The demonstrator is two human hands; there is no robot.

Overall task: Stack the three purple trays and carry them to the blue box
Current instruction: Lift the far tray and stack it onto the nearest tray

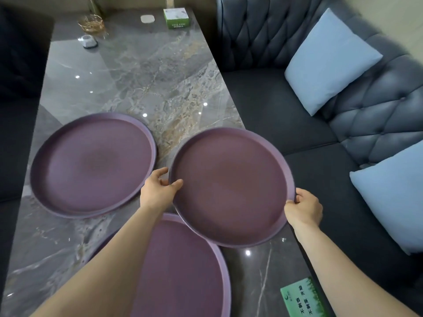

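Both hands grip one purple tray (231, 186) by opposite rims — left hand (158, 191) on the near-left edge, right hand (303, 208) on the right. It overlaps the nearest tray (183, 271); the third tray (93, 163) lies flat on the tabletop (146, 72), left.

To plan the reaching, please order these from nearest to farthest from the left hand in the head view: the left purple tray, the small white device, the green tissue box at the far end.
From the left hand:
1. Left purple tray, just beside it on the left.
2. Small white device, far left of the table.
3. Green tissue box, far end, right of centre.
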